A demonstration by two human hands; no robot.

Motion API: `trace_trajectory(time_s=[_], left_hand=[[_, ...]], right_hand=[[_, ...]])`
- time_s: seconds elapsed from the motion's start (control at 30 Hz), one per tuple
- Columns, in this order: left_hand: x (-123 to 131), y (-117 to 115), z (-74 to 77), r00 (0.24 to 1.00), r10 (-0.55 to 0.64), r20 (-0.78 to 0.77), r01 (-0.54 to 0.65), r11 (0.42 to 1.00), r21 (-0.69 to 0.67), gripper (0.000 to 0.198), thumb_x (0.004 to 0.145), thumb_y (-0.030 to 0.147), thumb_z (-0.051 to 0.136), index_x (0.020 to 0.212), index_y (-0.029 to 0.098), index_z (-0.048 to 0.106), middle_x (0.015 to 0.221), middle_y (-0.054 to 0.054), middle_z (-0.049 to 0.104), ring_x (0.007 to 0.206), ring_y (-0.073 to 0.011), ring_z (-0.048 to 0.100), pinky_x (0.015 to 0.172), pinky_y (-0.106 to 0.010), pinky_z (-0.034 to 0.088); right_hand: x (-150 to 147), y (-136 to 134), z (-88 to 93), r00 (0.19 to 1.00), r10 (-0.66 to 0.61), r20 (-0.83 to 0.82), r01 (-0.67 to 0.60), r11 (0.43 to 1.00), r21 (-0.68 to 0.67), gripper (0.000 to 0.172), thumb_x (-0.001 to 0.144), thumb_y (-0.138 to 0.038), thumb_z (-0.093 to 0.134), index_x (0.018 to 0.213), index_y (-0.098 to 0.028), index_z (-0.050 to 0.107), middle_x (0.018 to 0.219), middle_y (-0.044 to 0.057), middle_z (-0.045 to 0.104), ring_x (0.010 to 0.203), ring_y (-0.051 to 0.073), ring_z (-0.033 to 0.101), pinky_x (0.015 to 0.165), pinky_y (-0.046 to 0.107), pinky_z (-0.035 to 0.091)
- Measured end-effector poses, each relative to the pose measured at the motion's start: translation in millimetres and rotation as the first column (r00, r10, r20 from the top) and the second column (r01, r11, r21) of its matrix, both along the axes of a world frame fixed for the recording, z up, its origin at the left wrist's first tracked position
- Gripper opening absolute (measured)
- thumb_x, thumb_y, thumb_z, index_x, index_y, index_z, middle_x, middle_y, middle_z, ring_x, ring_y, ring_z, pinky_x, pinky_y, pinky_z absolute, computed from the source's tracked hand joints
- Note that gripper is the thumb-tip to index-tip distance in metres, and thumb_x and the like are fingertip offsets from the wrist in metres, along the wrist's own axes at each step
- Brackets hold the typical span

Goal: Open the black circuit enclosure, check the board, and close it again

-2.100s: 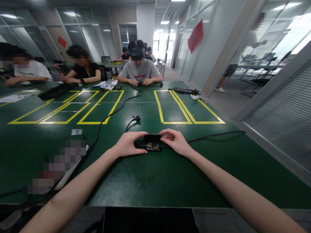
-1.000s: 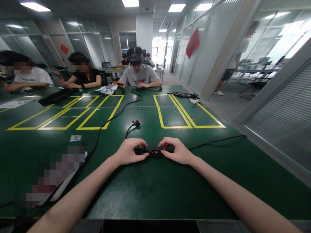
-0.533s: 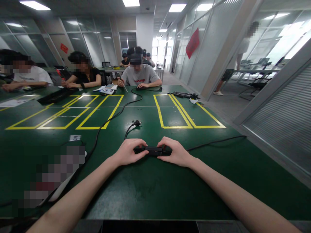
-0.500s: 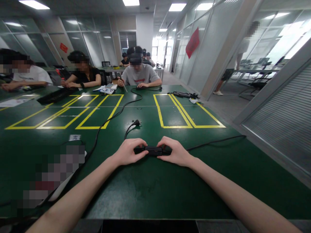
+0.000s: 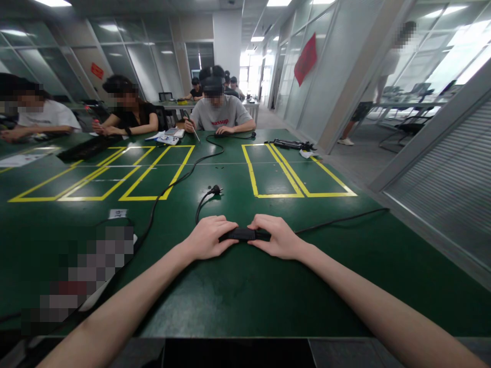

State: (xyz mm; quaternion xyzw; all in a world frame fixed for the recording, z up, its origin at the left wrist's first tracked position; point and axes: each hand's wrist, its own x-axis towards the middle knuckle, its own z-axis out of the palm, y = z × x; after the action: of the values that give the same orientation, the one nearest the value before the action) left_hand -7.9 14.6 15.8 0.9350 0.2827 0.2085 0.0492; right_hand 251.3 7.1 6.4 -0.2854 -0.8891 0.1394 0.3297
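A small black power adapter [image 5: 244,233] lies between my two hands, low over the green table [image 5: 245,291]. My left hand [image 5: 210,236] is closed on its left end, thumb in front and fingers behind. The right end is pinched the same way by my right hand [image 5: 276,236]. Behind my left hand a black cord curves up to a plug [image 5: 217,190] resting on the table with its prongs to the right. Another black cord [image 5: 341,222] runs from my right hand toward the table's right edge. My fingers cover both ends of the adapter.
A long black cable [image 5: 154,207] crosses the table on the left, beside a blurred-out white-edged item [image 5: 102,294] and a small label [image 5: 117,213]. Yellow tape [image 5: 279,195] marks rectangles. A folded black tripod [image 5: 289,144] lies at the far right. Several people sit opposite.
My left hand has shifted slightly right along the adapter, its fingers now covering more of the left end. The adapter has tilted a little. The right hand is nearly where it was.
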Motion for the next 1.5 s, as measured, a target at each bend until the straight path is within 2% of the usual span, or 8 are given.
trace_trajectory(time_s=[0.3,0.5,0.6,0.83,1.0,1.17,1.33,1.5], left_hand=[[2,-2,1.4,0.999,0.005,-0.037,-0.004,0.999,0.031,0.029,0.1,0.042,0.056,0.105,0.017,0.071,0.081,-0.006,0.069,0.074,-0.0206,0.064,0.066,-0.03,0.047],[4,-4,1.4,1.0,-0.002,0.017,0.002,1.0,0.015,0.036,0.097,0.046,0.062,0.118,0.016,0.068,0.093,-0.007,0.073,0.081,-0.0217,0.067,0.07,-0.031,0.049],[4,-3,0.0,1.0,-0.001,-0.006,0.001,1.0,0.013,0.029,0.102,0.04,0.054,0.111,0.017,0.069,0.089,-0.006,0.071,0.08,-0.0214,0.065,0.069,-0.032,0.047],[3,-3,0.3,1.0,-0.016,0.023,0.016,1.0,0.015,0.028,0.099,0.042,0.06,0.113,0.018,0.067,0.093,-0.006,0.071,0.086,-0.0225,0.065,0.073,-0.032,0.046],[1,0,1.1,1.0,0.001,0.004,-0.001,0.999,0.051,0.026,0.1,0.042,0.059,0.102,0.018,0.069,0.085,-0.005,0.068,0.081,-0.022,0.063,0.07,-0.033,0.045],[2,1,-0.7,0.997,-0.013,0.07,0.009,0.999,0.05,0.036,0.097,0.044,0.064,0.119,0.016,0.066,0.105,-0.009,0.073,0.096,-0.0242,0.067,0.083,-0.035,0.049],[6,-2,-2.1,0.998,-0.009,0.057,0.006,0.999,0.047,0.024,0.102,0.038,0.058,0.11,0.017,0.067,0.096,-0.007,0.074,0.086,-0.0212,0.067,0.077,-0.033,0.047],[7,-3,-1.6,0.997,0.005,0.075,-0.012,0.995,0.095,0.032,0.1,0.044,0.06,0.115,0.017,0.068,0.095,-0.007,0.073,0.086,-0.0214,0.067,0.076,-0.033,0.049]], right_hand=[[-7,-7,4.2,0.992,-0.02,0.126,0.017,1.0,0.021,0.022,0.091,-0.028,0.07,0.111,-0.022,0.062,0.104,0.008,0.072,0.091,0.023,0.069,0.077,0.032,0.051],[-14,-10,2.4,0.987,-0.064,0.148,0.051,0.995,0.091,0.012,0.095,-0.028,0.065,0.103,-0.02,0.062,0.094,0.008,0.071,0.085,0.022,0.066,0.073,0.032,0.05],[-15,-9,2.3,0.986,-0.068,0.152,0.058,0.996,0.065,0.015,0.093,-0.027,0.068,0.105,-0.021,0.061,0.099,0.007,0.071,0.09,0.022,0.067,0.077,0.032,0.051],[-16,-9,-0.4,0.986,-0.088,0.139,0.08,0.995,0.062,0.015,0.09,-0.024,0.07,0.102,-0.021,0.061,0.095,0.006,0.071,0.087,0.022,0.067,0.075,0.032,0.051],[-16,-6,-2.0,0.987,-0.098,0.128,0.095,0.995,0.028,0.024,0.088,-0.028,0.073,0.107,-0.022,0.059,0.1,0.006,0.071,0.09,0.021,0.067,0.077,0.031,0.05],[-13,-5,-1.9,0.986,-0.107,0.128,0.094,0.99,0.101,0.014,0.094,-0.03,0.068,0.101,-0.021,0.059,0.091,0.006,0.069,0.083,0.021,0.065,0.072,0.031,0.048],[-10,-5,-0.4,0.996,-0.059,0.065,0.054,0.995,0.085,0.015,0.095,-0.031,0.068,0.101,-0.022,0.058,0.094,0.006,0.069,0.086,0.021,0.064,0.074,0.03,0.048],[-12,-4,-2.1,0.993,-0.078,0.088,0.07,0.993,0.094,0.012,0.096,-0.032,0.065,0.094,-0.022,0.059,0.087,0.005,0.066,0.08,0.021,0.062,0.07,0.031,0.046]])
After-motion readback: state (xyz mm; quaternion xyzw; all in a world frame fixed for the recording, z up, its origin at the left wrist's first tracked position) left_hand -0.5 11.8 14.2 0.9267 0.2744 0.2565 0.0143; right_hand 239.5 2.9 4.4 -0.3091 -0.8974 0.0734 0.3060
